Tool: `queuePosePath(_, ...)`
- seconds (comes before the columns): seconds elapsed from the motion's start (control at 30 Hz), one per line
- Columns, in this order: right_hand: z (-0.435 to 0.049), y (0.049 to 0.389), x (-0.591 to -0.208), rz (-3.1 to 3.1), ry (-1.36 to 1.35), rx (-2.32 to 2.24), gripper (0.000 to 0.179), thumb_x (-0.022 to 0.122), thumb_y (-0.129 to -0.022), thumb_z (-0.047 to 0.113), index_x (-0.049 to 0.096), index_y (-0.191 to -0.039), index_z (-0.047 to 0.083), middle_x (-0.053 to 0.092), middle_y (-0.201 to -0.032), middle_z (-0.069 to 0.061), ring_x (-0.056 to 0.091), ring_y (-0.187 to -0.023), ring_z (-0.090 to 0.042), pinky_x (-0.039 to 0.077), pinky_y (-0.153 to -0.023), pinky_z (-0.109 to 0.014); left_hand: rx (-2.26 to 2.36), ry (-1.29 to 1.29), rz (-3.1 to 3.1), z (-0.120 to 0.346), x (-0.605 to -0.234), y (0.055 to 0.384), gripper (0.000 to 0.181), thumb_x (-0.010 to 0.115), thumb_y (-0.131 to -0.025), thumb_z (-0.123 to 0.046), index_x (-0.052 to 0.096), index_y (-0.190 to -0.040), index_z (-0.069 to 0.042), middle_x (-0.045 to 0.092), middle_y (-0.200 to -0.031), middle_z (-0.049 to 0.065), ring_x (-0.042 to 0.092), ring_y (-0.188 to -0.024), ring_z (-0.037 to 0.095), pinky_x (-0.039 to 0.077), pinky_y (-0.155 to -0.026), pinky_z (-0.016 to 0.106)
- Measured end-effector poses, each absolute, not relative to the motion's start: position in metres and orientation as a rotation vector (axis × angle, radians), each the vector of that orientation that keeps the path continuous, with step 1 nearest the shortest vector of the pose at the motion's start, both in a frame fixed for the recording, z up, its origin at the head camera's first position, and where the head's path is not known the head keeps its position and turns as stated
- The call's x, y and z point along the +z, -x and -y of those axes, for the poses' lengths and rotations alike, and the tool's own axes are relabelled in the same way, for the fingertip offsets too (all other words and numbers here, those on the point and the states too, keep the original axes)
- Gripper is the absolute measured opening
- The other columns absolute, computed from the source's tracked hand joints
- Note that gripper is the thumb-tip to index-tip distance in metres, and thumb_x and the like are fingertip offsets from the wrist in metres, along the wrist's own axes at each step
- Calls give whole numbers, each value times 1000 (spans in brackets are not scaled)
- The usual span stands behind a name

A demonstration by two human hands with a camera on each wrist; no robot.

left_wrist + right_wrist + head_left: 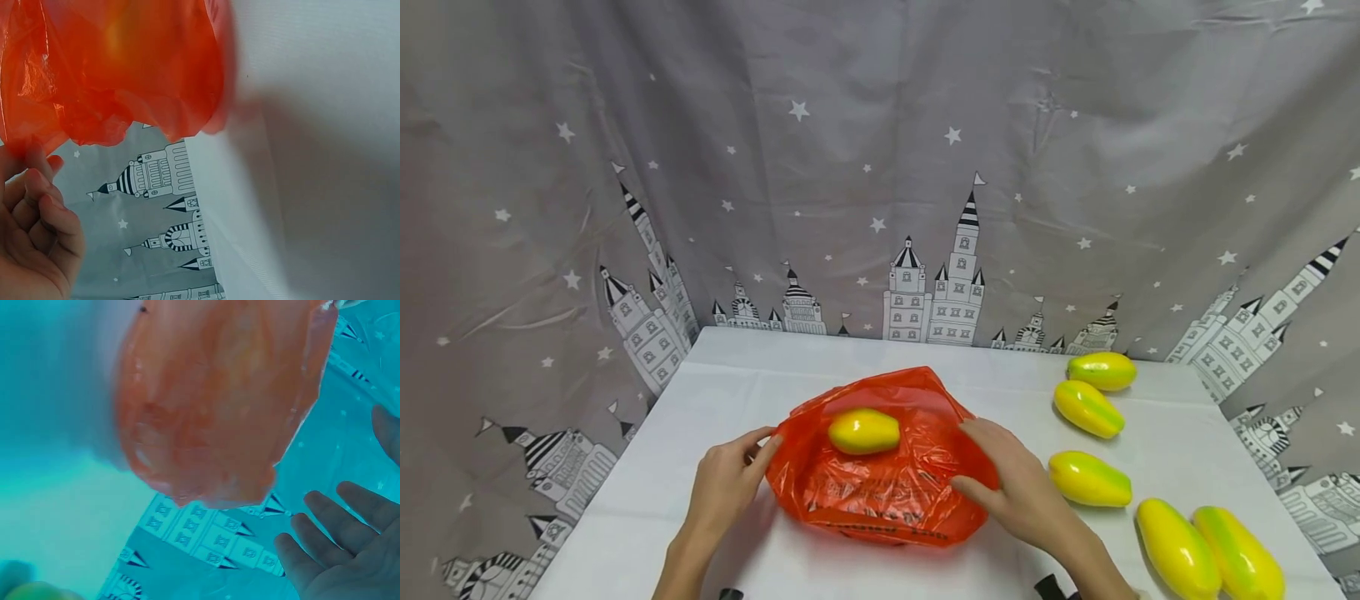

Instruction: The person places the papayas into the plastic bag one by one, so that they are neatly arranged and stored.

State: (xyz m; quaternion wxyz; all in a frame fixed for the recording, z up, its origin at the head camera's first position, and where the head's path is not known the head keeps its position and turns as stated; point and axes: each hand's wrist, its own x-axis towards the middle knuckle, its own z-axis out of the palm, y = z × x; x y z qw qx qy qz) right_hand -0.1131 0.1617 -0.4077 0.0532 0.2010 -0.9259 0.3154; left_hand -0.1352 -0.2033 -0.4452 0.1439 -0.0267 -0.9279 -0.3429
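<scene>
A red plastic bag (880, 492) lies on the white table with its mouth spread wide. Inside it rests one yellow papaya (863, 432), glossy and faintly green. My left hand (724, 483) pinches the bag's left rim between thumb and fingers. In the left wrist view the curled fingers (47, 203) are at the edge of the red film. At the bag's right side, my right hand (1015, 483) has its fingers spread and extended. The right wrist view shows those straight fingers (337, 528) apart from the bag (206, 412), holding nothing.
Several yellow-green papayas lie at the table's right: one at the back (1102, 371), others nearer, and a close pair (1180, 546) at the front right. Behind the white table (647, 467) hangs a grey curtain (850, 167) printed with castles and stars.
</scene>
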Motion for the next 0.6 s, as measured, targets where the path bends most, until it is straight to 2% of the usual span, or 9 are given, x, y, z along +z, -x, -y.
queuePosePath(0.23, -179, 104, -422, 2774, -472, 996, 63, 80, -84, 32, 56, -138, 9, 54, -141, -7, 44, -133, -34, 40, -101, -60, -1024, 96, 2631, 202, -447, 136, 22, 69, -94, -14, 74, -110, 0, 55, -60, -7, 47, -54, 11, 38, -51, 24)
queuePosePath(0.43, -202, 95, -430, 2750, -397, 941, 63, 81, -83, 24, 55, -137, 6, 53, -140, -15, 46, -130, -38, 41, -98, -60, -1013, 103, 2616, 203, -447, 135, 20, 70, -93, -11, 74, -108, 0, 55, -60, -7, 46, -54, 11, 37, -51, 24)
queuePosePath(0.6, -223, 92, -435, 2791, -295, 875, 62, 80, -84, 28, 54, -136, 5, 52, -139, -19, 47, -128, -39, 42, -97, -60, -1014, 104, 2619, 203, -447, 134, 20, 69, -93, -12, 74, -109, 0, 54, -60, -8, 46, -54, 10, 38, -51, 24)
